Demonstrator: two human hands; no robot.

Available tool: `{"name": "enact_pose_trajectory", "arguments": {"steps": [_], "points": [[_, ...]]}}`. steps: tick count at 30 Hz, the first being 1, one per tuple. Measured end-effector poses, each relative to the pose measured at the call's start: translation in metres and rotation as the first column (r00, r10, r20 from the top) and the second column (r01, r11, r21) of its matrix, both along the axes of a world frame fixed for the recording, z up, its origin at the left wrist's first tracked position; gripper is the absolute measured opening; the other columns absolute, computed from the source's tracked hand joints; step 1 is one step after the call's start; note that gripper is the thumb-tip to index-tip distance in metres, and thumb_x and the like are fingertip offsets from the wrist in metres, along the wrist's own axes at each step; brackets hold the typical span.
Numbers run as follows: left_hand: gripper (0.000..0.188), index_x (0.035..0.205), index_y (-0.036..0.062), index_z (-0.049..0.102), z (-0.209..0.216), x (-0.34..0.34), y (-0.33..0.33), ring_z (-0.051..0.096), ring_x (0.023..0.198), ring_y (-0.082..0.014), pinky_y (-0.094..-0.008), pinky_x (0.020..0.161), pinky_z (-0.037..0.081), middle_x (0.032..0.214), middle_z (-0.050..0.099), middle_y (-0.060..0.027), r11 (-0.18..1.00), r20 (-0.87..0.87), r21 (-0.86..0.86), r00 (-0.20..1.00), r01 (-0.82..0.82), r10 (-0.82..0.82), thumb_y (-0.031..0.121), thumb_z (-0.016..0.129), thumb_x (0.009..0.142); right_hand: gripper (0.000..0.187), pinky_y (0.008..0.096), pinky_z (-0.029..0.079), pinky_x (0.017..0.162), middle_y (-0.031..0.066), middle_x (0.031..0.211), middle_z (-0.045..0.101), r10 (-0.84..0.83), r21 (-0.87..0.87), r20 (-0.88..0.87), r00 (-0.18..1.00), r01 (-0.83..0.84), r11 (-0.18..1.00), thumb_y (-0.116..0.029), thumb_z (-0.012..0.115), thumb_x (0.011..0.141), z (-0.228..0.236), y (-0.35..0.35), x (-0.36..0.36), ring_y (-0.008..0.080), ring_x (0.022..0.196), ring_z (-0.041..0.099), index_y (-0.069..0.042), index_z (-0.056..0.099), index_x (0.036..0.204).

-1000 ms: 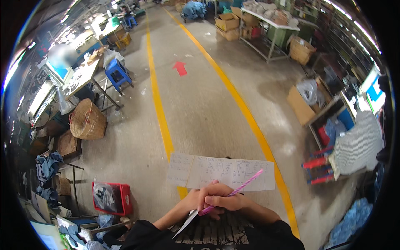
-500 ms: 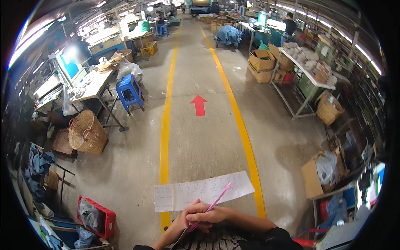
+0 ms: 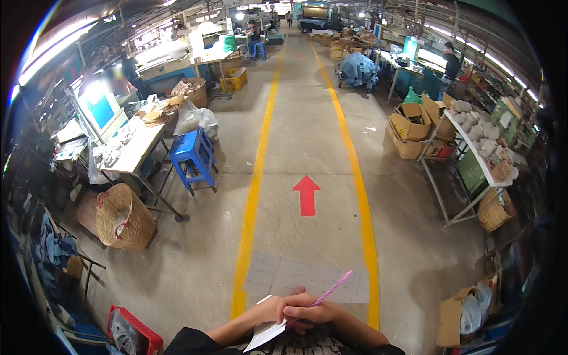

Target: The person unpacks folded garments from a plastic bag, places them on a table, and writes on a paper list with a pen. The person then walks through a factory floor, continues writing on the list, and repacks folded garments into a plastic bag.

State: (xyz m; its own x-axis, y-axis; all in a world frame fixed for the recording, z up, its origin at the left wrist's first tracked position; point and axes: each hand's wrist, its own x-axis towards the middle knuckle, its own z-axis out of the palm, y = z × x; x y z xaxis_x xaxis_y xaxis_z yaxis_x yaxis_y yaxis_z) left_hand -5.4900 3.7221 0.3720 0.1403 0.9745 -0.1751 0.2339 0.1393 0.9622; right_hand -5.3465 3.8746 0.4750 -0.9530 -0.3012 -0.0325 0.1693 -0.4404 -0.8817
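Note:
My hands are together low in the middle, one crossed over the other. My right hand (image 3: pixel 310 312) is closed round a pink-and-white striped pen (image 3: pixel 332 287), which slants up to the right; its lower end is partly hidden. Beneath it, my left hand (image 3: pixel 273 309) is closed, most of its fingers covered by the right. A white sheet of paper (image 3: pixel 266 336) sticks out under the left hand and wrist. Beyond my hands, a wide written sheet (image 3: pixel 307 278) looks faint and see-through against the floor; whether both are one piece I cannot tell.
Two yellow lines (image 3: pixel 265 142) border the walkway, with a red arrow (image 3: pixel 306 195) on its floor. On the left are a wicker basket (image 3: pixel 127 219), blue stool (image 3: pixel 193 157) and red crate (image 3: pixel 133 331). Cartons (image 3: pixel 408 124) and a loaded table (image 3: pixel 482 139) line the right. People work farther off.
The floor arrow, stool and basket have come nearer as I move forward. The written sheet has turned from solid white to faint, and white paper now shows under my left wrist.

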Motion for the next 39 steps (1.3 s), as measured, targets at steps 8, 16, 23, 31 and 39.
{"name": "enact_pose_trajectory", "arguments": {"steps": [8,16,23,31,39], "points": [[0.067,0.138,0.0088,0.066,0.031,-0.182,0.21,0.043,0.149,-0.03,-0.043,0.12,0.036,0.153,0.052,-0.0197,0.992,-0.054,-0.056,0.992,-0.113,0.11,0.026,0.09,0.078,0.032,0.0232,0.038,0.049,-0.0018,0.068,0.054,0.096,0.014,-0.135,0.986,-0.095,0.995,-0.027,0.044,0.113,-0.004,0.217,-0.204,0.0059,0.052,0.047,-0.003,0.065,0.111],[0.062,0.143,0.0066,0.063,0.035,-0.343,0.335,0.052,0.137,-0.0155,-0.0335,0.112,0.043,0.141,0.063,-0.0164,0.725,0.155,-0.102,0.709,-0.681,0.688,0.05,0.065,0.099,0.032,0.023,0.038,0.05,-0.0016,0.07,0.055,0.451,0.146,-0.045,0.891,-0.441,0.886,-0.03,0.046,0.112,0.007,0.368,-0.435,0.0066,0.054,0.049,-0.004,0.064,0.112],[0.067,0.163,0.0002,0.027,0.001,-0.544,0.443,0.042,0.149,-0.0272,-0.0346,0.12,0.035,0.162,0.042,-0.0187,0.708,0.247,-0.24,0.663,-0.664,0.706,0.03,0.047,0.106,0.028,0.0236,0.04,0.053,-0.0007,0.072,0.055,0.439,0.279,-0.21,0.874,-0.377,0.883,-0.026,0.048,0.111,-0.015,0.47,-0.656,0.0084,0.056,0.051,-0.004,0.064,0.111],[0.06,0.161,0.0107,0.038,-0.012,-0.815,0.619,0.043,0.146,-0.0224,-0.0319,0.116,0.037,0.162,0.041,-0.0145,0.872,0.089,0.135,0.883,-0.47,0.462,0.038,0.048,0.108,0.025,0.0255,0.044,0.058,0.0011,0.076,0.059,0.223,0.355,-0.066,0.973,-0.185,0.916,-0.025,0.049,0.11,0.005,0.63,-0.883,0.0079,0.062,0.054,-0.006,0.065,0.108],[0.052,0.149,0.0152,0.055,-0.053,-1.073,0.817,0.068,0.1,-0.0235,-0.0349,0.088,0.054,0.117,0.072,-0.0149,0.86,-0.064,-0.081,0.864,-0.503,0.499,0.047,0.05,0.107,0.026,0.027,0.047,0.062,0.0033,0.082,0.066,0.197,0.543,-0.153,0.968,-0.084,0.835,-0.026,0.051,0.109,-0.025,0.817,-1.106,0.0106,0.068,0.06,-0.007,0.068,0.111]]}}
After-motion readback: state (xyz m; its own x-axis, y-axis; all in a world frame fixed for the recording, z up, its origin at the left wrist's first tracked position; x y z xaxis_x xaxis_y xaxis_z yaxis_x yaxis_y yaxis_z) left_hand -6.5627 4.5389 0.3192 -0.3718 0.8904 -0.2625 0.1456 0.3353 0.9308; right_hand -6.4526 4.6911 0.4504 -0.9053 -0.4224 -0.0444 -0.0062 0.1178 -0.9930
